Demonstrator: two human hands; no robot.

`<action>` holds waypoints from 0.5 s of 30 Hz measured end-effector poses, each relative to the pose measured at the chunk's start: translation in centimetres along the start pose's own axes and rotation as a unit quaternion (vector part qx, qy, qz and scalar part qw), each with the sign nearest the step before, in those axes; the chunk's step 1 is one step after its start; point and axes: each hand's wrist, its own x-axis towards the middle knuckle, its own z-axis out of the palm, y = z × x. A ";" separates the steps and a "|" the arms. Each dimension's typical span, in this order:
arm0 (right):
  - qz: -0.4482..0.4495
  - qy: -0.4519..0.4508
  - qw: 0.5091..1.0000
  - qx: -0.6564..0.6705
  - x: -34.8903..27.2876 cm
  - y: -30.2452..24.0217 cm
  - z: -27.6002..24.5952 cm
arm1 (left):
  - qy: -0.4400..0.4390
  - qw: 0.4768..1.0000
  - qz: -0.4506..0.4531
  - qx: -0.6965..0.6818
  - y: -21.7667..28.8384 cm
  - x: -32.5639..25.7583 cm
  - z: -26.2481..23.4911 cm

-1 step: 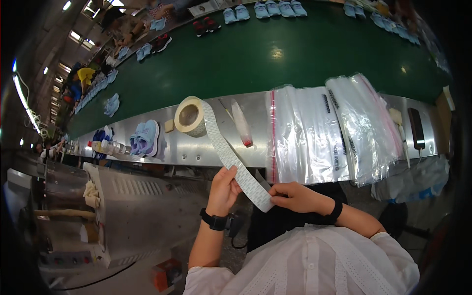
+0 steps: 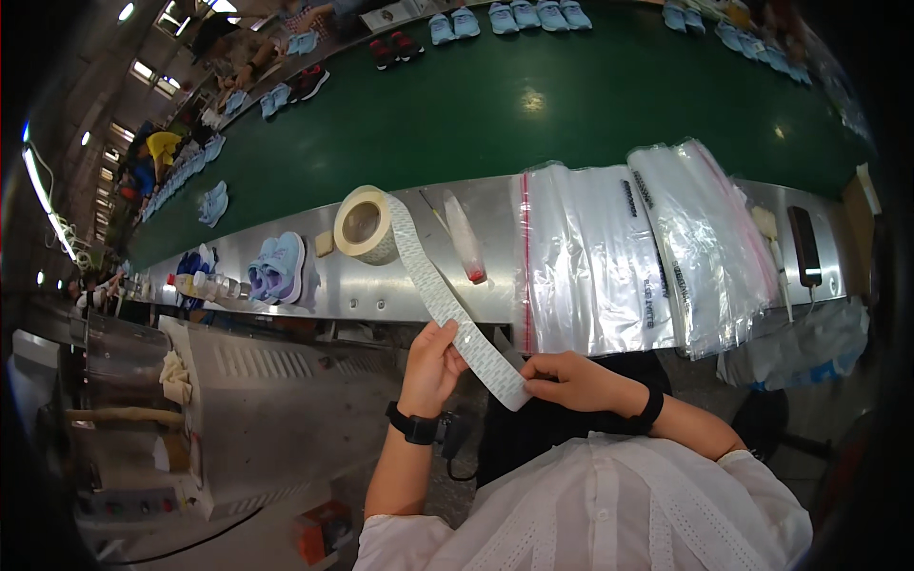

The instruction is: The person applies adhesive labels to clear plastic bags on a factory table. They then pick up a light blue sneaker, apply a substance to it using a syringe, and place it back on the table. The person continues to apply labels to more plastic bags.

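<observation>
head view, left hand (image 2: 433, 366), right hand (image 2: 569, 381), pinching label strip (image 2: 447, 305)

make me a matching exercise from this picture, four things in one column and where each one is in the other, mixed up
Things:
1. label roll
2. label strip
3. clear plastic bags
4. pair of light blue shoes

Places:
A. stacked on the metal ledge, right of the roll
B. standing on the ledge, above the left hand
C. on the ledge, left of the roll
D. stretched from the roll down to the right hand

Pairs: 1-B, 2-D, 3-A, 4-C
</observation>
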 end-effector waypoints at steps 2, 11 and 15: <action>0.008 0.024 0.999 0.022 -0.3 -0.2 -0.2 | 0.097 0.984 0.058 0.136 -0.7 -0.2 0.9; -0.148 0.130 0.980 -0.023 1.5 0.6 0.2 | 0.045 0.805 0.266 0.529 -3.9 -5.7 5.6; -0.090 0.161 0.983 0.023 2.0 0.4 1.2 | 0.064 0.930 0.190 0.308 -5.5 -5.5 5.2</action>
